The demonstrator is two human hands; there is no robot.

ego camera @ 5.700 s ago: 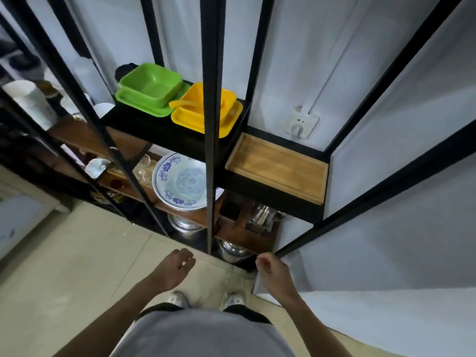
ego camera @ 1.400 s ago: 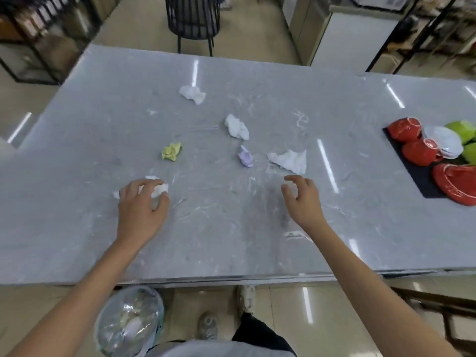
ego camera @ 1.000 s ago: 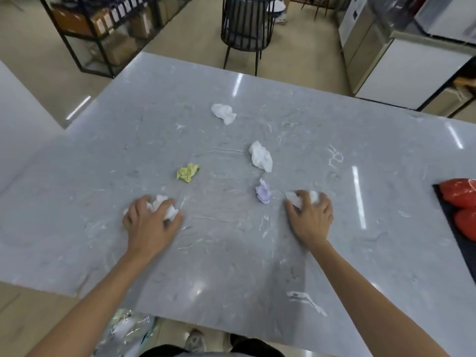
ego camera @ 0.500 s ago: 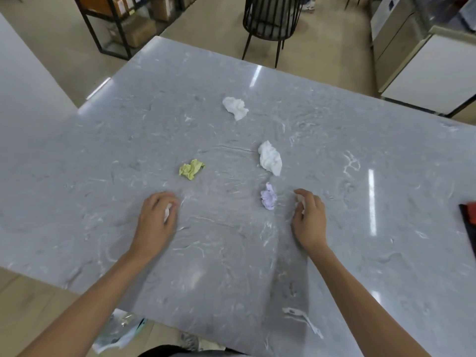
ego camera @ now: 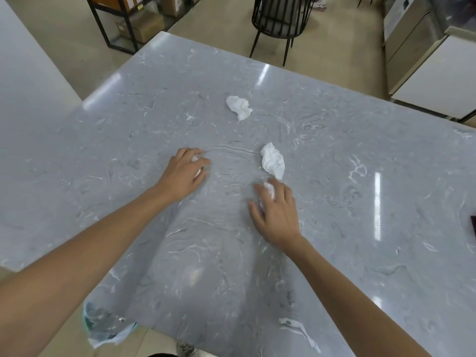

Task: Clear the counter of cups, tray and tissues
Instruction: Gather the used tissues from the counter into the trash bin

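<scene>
Two crumpled white tissues lie on the grey marble counter (ego camera: 334, 155): one far tissue (ego camera: 239, 107) and one nearer tissue (ego camera: 273, 161). My left hand (ego camera: 184, 175) rests palm down on the counter, fingers curled around a white tissue (ego camera: 195, 158) that peeks out at its fingertips. My right hand (ego camera: 277, 215) lies just below the nearer tissue, with a white tissue (ego camera: 269, 189) showing between its fingers. The yellow and purple tissues are hidden, at the spots my hands cover. A dark sliver of the tray (ego camera: 473, 224) shows at the right edge.
A clear plastic bag (ego camera: 103, 328) hangs below the counter's near edge at the lower left. A black wire chair (ego camera: 279, 16) stands beyond the far edge, a metal shelf with boxes (ego camera: 134, 21) at the far left, and white cabinets (ego camera: 435, 70) at the far right.
Both hands slid forward with their white tissues. The left hand now covers the yellow tissue's spot and the right hand the purple one's. The view shifted left, hiding the red cups.
</scene>
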